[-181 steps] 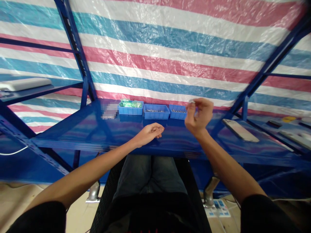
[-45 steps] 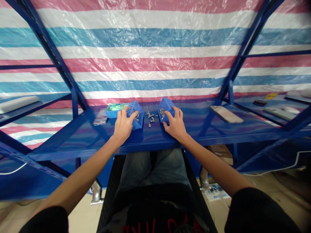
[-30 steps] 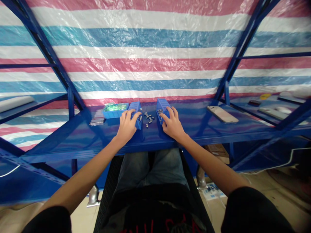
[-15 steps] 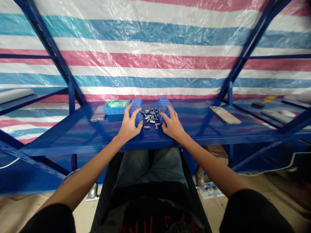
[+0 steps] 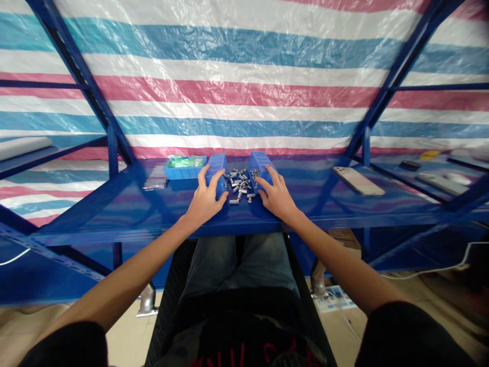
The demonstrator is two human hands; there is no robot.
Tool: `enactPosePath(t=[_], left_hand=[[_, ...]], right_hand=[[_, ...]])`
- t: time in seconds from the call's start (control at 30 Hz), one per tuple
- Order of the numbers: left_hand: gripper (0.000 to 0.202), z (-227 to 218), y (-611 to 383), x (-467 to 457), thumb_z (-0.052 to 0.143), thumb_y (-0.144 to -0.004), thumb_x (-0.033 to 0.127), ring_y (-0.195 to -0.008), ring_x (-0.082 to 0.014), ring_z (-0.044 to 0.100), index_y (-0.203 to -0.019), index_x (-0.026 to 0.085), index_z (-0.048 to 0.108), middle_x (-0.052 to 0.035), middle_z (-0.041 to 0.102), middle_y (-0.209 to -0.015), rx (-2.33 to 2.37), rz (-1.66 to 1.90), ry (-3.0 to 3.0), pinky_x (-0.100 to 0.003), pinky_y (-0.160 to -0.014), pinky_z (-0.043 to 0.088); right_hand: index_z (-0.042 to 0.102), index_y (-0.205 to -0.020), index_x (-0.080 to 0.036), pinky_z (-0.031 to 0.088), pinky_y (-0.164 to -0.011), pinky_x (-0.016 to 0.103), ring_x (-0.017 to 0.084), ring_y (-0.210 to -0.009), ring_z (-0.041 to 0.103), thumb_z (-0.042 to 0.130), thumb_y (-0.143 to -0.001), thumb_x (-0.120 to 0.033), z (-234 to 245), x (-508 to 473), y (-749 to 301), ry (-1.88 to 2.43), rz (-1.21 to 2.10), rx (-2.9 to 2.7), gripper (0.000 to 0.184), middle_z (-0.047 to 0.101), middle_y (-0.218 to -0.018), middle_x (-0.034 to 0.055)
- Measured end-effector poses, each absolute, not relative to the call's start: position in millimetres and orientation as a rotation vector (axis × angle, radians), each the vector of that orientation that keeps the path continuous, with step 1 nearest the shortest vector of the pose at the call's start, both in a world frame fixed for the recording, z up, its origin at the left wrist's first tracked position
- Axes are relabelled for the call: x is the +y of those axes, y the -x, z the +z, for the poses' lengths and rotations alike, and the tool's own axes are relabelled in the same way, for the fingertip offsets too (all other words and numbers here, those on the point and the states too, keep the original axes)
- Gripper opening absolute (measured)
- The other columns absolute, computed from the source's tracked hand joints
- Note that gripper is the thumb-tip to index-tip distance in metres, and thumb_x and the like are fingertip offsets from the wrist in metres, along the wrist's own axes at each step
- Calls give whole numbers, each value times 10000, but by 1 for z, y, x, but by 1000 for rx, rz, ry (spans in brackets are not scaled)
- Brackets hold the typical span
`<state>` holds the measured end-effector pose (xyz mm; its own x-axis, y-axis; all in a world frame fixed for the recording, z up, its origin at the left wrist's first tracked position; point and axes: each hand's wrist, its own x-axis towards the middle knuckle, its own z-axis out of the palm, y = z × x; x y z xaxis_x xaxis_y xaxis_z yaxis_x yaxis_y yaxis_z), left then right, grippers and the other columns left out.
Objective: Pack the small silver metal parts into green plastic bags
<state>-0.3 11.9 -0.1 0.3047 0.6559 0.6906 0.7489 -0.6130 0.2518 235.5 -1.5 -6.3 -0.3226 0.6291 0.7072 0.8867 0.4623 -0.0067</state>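
Note:
Two small blue bins are tipped toward each other on the blue shelf, with a scatter of small grey metal cylindrical pieces (image 5: 239, 183) between them. My left hand (image 5: 206, 196) grips the left bin (image 5: 217, 163), fingers spread over its outer side and thumb near its front edge. On the other side, my right hand (image 5: 278, 196) holds the right bin (image 5: 260, 160) in a similar way. Some metal pieces still lie inside the right bin's mouth. Parts of both bins are hidden behind my fingers.
Left of the bins stands another blue bin (image 5: 185, 173) with green plastic-wrapped contents (image 5: 185, 161). A phone (image 5: 359, 181) lies on the shelf (image 5: 305, 211) to the right. Blue metal uprights (image 5: 112, 153) frame both sides, and a striped plastic sheet (image 5: 237, 97) hangs behind.
The view has shifted slightly, so everything appears a little farther right. Both hands remain on the tipped bins, and a few metal pieces lie slightly differently between them.

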Motion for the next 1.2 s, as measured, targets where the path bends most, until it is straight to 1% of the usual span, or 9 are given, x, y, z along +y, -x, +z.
enactPosePath(t=[0.2, 0.4, 0.7, 0.8, 0.87, 0.97, 1.07, 1.13, 1.2], left_hand=[[626, -1, 0, 13, 580, -785, 288, -1323, -344, 286, -1349, 203, 323, -151, 154, -1406, -1280, -1227, 2453, -468, -1022, 384], [621, -1, 1, 12, 567, -791, 277, -1285, -330, 348, -1354, 208, 314, -146, 183, -1385, -1308, -1205, 2471, -467, -989, 419], [614, -2, 2, 13, 562, -791, 267, -1293, -332, 326, -1351, 204, 320, -144, 190, -1371, -1294, -1216, 2469, -470, -1012, 394], [615, -2, 2, 13, 557, -794, 273, -1282, -328, 343, -1354, 213, 312, -140, 189, -1374, -1278, -1231, 2479, -481, -1012, 390], [616, -2, 2, 12, 558, -794, 280, -1277, -327, 352, -1354, 218, 310, -138, 190, -1374, -1276, -1239, 2477, -486, -1012, 389], [606, -2, 2, 13, 558, -797, 295, -1285, -324, 346, -1348, 214, 319, -141, 190, -1383, -1282, -1236, 2480, -473, -1017, 388], [723, -2, 2, 15, 581, -781, 367, -1310, -331, 311, -1385, 180, 229, -177, 167, -1416, -1347, -1303, 2449, -468, -996, 408], [862, -3, 4, 19, 607, -751, 434, -1337, -340, 258, -1410, 161, 124, -200, 168, -1437, -1426, -1377, 2407, -487, -995, 401], [937, -4, 5, 22, 622, -731, 464, -1343, -336, 252, -1419, 170, 59, -197, 202, -1449, -1463, -1407, 2421, -498, -1010, 379]], right_hand=[[577, -1128, -181, 325, -994, 496, 342, -1256, 321, 524, -792, -132, -6, 2, -236, 1279, -501, -2063, 344, 289, -1398, 150], [617, -1043, -209, 322, -987, 499, 335, -1230, 329, 557, -754, -121, -4, 7, -237, 1275, -423, -2028, 308, 309, -1365, 117], [641, -1000, -233, 341, -967, 510, 327, -1197, 350, 555, -749, -128, -3, 11, -241, 1273, -361, -2032, 285, 326, -1333, 99], [645, -996, -238, 337, -962, 529, 333, -1191, 351, 549, -746, -128, -2, 11, -241, 1285, -359, -2031, 289, 323, -1343, 91], [647, -999, -240, 335, -962, 537, 333, -1187, 353, 532, -740, -107, -2, 10, -241, 1289, -364, -2033, 313, 320, -1353, 84], [645, -1027, -240, 350, -960, 523, 323, -1179, 360, 487, -705, -33, -3, 10, -243, 1291, -387, -2042, 414, 322, -1355, 82], [632, -1061, -234, 363, -956, 511, 317, -1177, 361, 455, -692, 1, -4, 8, -243, 1284, -431, -2047, 472, 327, -1349, 89], [620, -1070, -216, 350, -965, 516, 321, -1192, 350, 458, -712, -17, -6, 6, -242, 1265, -457, -2039, 441, 318, -1349, 104], [608, -1064, -192, 330, -981, 524, 332, -1220, 326, 487, -739, -71, -7, 4, -239, 1240, -465, -2027, 367, 299, -1353, 123]])
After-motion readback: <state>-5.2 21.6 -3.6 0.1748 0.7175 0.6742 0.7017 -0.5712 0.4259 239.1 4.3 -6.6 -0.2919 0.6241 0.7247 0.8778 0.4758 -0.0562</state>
